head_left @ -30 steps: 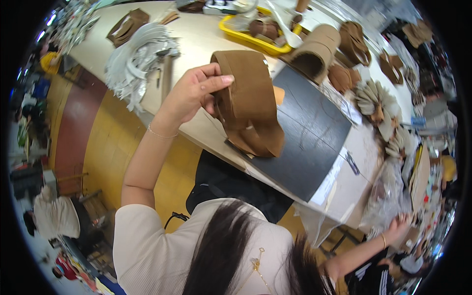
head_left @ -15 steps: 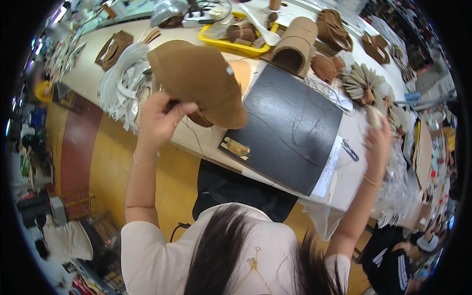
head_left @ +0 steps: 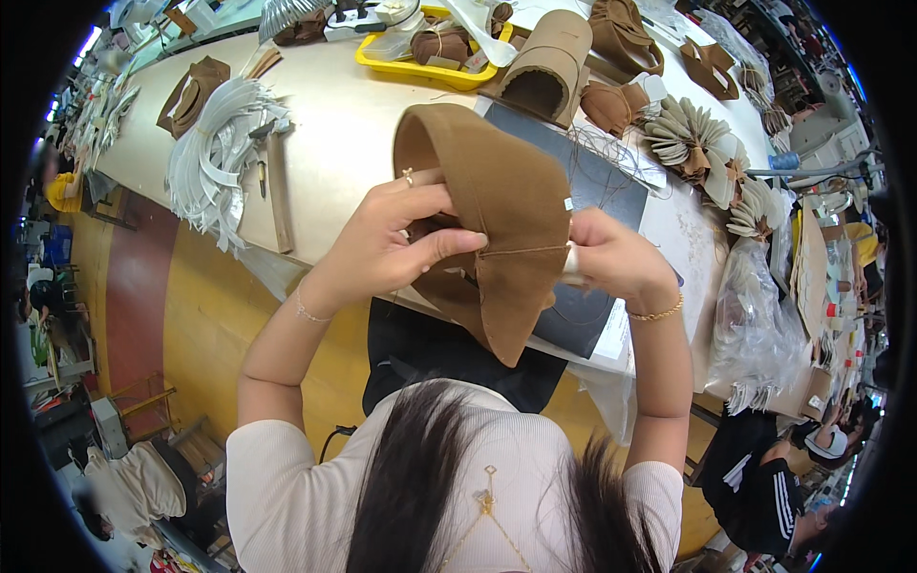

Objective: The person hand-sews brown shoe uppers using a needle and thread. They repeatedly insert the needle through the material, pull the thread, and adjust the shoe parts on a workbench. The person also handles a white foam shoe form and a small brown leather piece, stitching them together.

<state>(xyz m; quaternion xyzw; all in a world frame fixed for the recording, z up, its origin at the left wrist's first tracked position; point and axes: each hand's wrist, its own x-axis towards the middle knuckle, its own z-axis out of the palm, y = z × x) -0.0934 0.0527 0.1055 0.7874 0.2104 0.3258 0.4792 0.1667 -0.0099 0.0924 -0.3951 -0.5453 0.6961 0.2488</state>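
A brown fabric cap is held up over the table, tilted on its side, with a seam running across it. My left hand grips its open edge, the thumb outside and the fingers inside. At the cap's right side is my right hand, fingers closed on a small whitish piece touching the cap. Most of that piece is hidden by the fingers, so its kind is unclear. A tiny pale tag shows on the cap just above it. Beneath lies a dark flat board, partly covered by the cap and right hand.
White curved strips lie at the left beside a hammer. Along the back stand a yellow tray, a curved brown sheet and brown pieces. Bundled pale pieces and clear plastic bags are at right.
The cap has come right and nearer and turned, still in my left hand. My right hand has moved left from the pale bundles to the cap's side.
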